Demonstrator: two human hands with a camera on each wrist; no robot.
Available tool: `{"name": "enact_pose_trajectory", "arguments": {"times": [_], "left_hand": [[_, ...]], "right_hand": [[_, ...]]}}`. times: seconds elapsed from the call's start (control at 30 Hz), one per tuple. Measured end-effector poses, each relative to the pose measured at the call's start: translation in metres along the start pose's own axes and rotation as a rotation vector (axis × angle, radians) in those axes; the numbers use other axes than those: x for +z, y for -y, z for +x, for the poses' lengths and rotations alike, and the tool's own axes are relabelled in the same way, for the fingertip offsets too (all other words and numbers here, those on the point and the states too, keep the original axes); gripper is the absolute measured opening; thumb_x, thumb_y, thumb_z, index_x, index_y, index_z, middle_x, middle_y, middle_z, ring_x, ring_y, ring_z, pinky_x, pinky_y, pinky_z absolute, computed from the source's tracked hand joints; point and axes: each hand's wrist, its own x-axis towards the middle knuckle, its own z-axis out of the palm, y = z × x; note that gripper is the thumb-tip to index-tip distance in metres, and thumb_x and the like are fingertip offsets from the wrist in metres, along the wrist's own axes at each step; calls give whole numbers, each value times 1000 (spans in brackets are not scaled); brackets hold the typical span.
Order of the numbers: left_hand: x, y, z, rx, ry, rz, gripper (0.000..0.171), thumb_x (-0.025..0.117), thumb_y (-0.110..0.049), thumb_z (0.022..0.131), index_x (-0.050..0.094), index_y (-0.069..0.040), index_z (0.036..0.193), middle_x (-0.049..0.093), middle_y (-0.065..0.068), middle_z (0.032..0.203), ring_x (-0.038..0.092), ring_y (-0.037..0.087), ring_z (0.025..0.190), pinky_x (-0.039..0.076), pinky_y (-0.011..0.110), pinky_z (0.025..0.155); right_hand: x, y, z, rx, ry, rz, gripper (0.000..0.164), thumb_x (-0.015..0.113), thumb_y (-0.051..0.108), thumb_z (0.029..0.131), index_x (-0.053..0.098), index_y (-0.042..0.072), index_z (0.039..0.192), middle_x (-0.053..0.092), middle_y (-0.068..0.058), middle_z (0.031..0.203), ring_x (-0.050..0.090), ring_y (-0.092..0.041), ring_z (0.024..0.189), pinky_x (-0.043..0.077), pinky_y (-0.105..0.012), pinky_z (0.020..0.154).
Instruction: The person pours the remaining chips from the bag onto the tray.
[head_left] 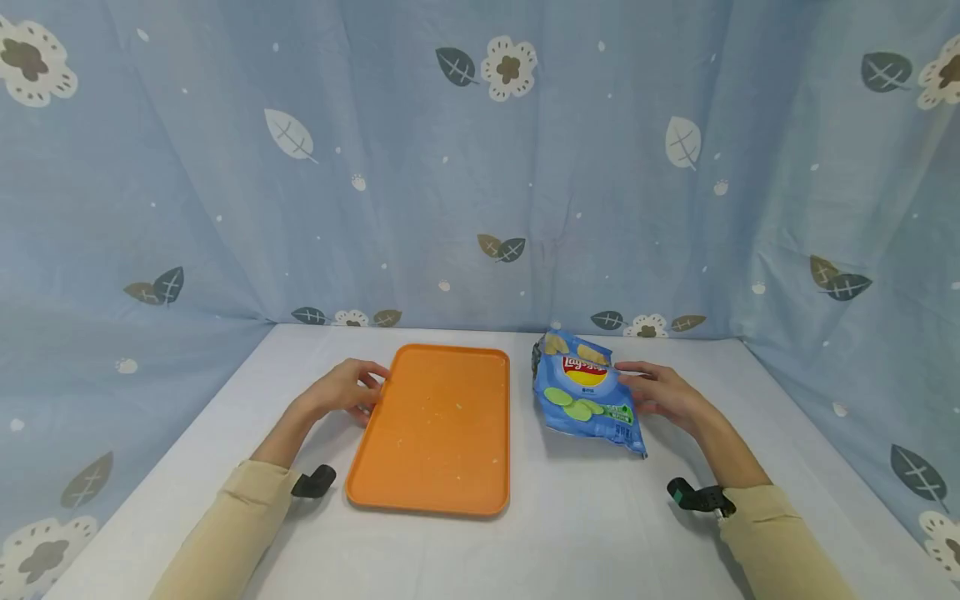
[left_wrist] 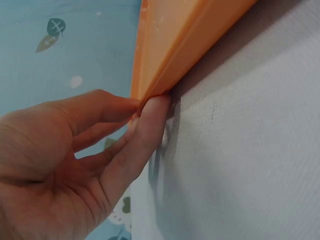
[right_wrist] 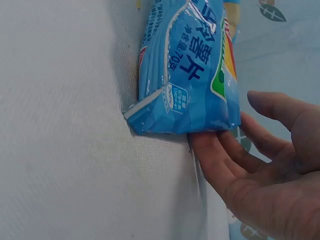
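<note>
An orange tray [head_left: 438,429] lies flat on the white table in the head view. At its left rim my left hand [head_left: 348,390] pinches the edge; the left wrist view shows the left hand [left_wrist: 85,155] with thumb and fingertips meeting on the tray's rim [left_wrist: 172,65]. A blue Lay's chip bag [head_left: 587,392] lies to the right of the tray. My right hand [head_left: 667,393] is at the bag's right side. In the right wrist view, fingertips of the right hand [right_wrist: 265,160] reach the end of the chip bag [right_wrist: 185,100], while the thumb stands apart from it.
The white table [head_left: 570,533] extends around both things. A blue curtain [head_left: 405,167] with leaves and flowers hangs behind and along the sides. Black camera mounts [head_left: 701,497] sit at both wrists. Small pale specks show on the tray.
</note>
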Motion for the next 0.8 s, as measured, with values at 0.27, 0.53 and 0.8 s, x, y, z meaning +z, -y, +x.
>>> {"name": "enact_pose_trajectory", "arguments": {"times": [0.27, 0.53, 0.8], "left_hand": [[6, 0, 8, -1, -51, 12, 44, 60, -1, 91, 55, 1, 135, 60, 19, 107, 70, 17, 74, 63, 34, 61], [12, -1, 17, 14, -81, 6, 45, 59, 1, 89, 56, 2, 134, 61, 19, 105, 68, 16, 73, 63, 33, 60], [13, -2, 20, 21, -69, -50, 46, 58, 1, 88, 55, 3, 134, 60, 18, 102, 65, 18, 72, 64, 36, 62]], "right_hand": [[2, -2, 3, 33, 1, 97, 59, 54, 40, 99, 39, 14, 151, 36, -22, 153, 56, -28, 115, 58, -30, 93], [3, -4, 9, 66, -13, 199, 57, 56, 37, 99, 42, 14, 149, 34, -22, 154, 59, -25, 111, 59, -28, 90], [4, -3, 12, 81, 18, 317, 54, 57, 28, 99, 42, 15, 149, 32, -22, 155, 64, -21, 104, 60, -34, 92]]}}
